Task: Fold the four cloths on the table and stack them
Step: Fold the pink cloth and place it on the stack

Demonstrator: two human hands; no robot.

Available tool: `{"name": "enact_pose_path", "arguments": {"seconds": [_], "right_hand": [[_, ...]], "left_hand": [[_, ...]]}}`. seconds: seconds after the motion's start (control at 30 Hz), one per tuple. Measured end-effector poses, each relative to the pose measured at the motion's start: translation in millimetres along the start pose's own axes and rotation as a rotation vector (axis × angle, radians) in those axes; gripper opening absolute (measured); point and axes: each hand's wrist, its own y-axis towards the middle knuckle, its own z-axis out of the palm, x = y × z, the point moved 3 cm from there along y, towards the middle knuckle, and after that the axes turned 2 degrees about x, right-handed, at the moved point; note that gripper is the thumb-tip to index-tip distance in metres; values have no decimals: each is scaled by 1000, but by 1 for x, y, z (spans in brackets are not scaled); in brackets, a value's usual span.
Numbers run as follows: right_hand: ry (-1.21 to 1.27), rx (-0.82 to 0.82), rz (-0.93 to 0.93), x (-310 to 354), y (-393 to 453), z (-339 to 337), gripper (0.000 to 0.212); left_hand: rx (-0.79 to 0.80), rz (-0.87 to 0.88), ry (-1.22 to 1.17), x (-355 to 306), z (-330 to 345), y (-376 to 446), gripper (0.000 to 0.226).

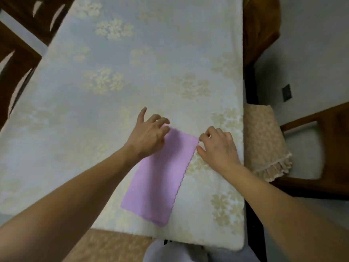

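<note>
A pink cloth (160, 178), folded into a long narrow strip, is laid flat on the tabletop (113, 76) near its front right corner, with its far end angled to the right and its near end close to the front edge. A scalloped edge is seen along its right side. The far left corner of the strip is met by the left hand (149, 135), whose fingers are curled down onto the fabric while the thumb is stretched away to the far side; whether the corner is actually pinched cannot be told. The far right corner is pinched between the thumb and the bent fingers of the right hand (217, 146). Both bare forearms are extended from the lower corners of the view. The tabletop is covered by a pale cover with a faint floral pattern. A wooden chair (309, 148) with a beige lace-trimmed cushion (264, 137) is set just beside the right edge, and dark wooden chair backs (17, 59) are seen at the far left
</note>
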Motion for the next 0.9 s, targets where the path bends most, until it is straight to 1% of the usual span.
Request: {"name": "enact_pose_path", "arguments": {"seconds": [0.07,0.13,0.27,0.33,0.5,0.7,0.83,0.9], "right_hand": [[20,6,36,1,-2,6,17],[34,18,67,1,-1,11,17],[66,56,117,1,8,19,17],[69,87,133,1,13,23,18],[104,166,133,-3,25,30,26],[189,246,135,-2,31,34,31],[201,303,135,-1,35,35,30],[200,325,124,0,36,36,30]], "left_hand": [[-2,59,13,3,4,13,18],[29,78,7,8,9,25,17],[187,45,37,17,20,45,26],[224,49,70,20,26,51,30],[222,85,94,22,36,59,33],[272,124,103,26,41,62,43],[287,141,54,26,42,60,38],[240,174,36,24,41,59,35]]}}
